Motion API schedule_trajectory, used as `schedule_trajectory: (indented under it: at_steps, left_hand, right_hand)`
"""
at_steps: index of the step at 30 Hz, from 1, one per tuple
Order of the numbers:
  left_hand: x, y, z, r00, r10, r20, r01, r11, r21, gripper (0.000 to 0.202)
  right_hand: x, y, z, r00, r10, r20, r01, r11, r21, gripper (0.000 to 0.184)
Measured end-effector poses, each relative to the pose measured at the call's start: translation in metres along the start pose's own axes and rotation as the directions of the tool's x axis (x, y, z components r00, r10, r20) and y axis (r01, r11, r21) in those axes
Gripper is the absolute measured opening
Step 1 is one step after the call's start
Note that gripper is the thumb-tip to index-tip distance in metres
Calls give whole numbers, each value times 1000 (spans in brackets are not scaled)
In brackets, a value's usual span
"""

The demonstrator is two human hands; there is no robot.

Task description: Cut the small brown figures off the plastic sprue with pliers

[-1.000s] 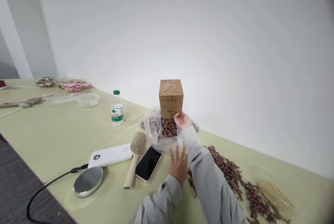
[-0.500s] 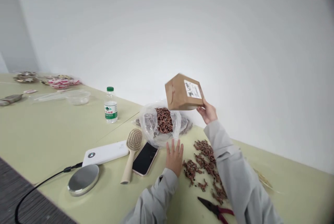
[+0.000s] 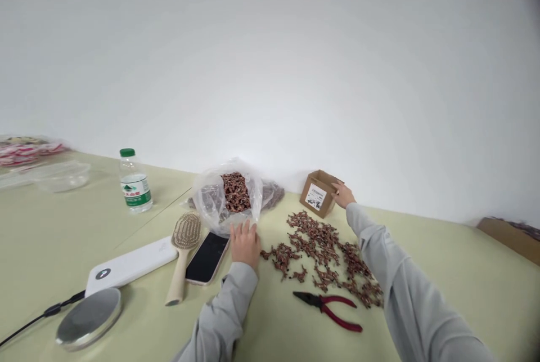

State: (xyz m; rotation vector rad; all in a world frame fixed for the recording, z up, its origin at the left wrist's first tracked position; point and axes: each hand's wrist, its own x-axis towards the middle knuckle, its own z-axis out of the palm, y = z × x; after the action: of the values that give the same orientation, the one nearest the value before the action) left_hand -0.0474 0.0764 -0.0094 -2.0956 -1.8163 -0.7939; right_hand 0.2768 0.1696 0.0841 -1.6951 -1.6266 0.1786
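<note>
Nearest, red-handled pliers [image 3: 324, 308] lie on the pale green table [image 3: 455, 289], just below a scattered pile of reddish-brown clusters [image 3: 320, 255]. The left hand [image 3: 244, 245] rests open and flat, fingers slightly spread, its fingertips at the lower edge of a clear plastic bag [image 3: 206, 204] filled with more clusters. Farther off, the right hand [image 3: 343, 195] reaches toward the wall, its fingers [image 3: 335, 186] against the right side of a small cardboard box [image 3: 316, 193]; whether they grip it or only touch it, I cannot tell. The box stands just left of those fingers, its labelled face toward the person, too squat to show a clear long axis. The right hand is much the nearer to it.
</note>
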Motion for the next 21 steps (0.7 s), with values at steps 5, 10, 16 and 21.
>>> schedule_trajectory:
  at_steps: [5,10,16,21]
  left_hand:
    - [2,-3,-7,999,-38,6,38,999,-14,34]
    - [3,-4,-8,998,-52,25,53,998,-34,27]
    - [2,-12,10,997,19,76,-9,992,-126,26]
    - [1,-4,21,994,101,47,-87,969,-231,27]
  right_hand:
    - [-45,15,-1,997,-33,64,38,996,-84,29]
    - [-128,14,10,967,-170,188,182,982,-50,33]
    - [-188,9,15,948,-310,70,311,950,-5,28]
    - [-195,16,6,939,-343,-37,343,939,4,26]
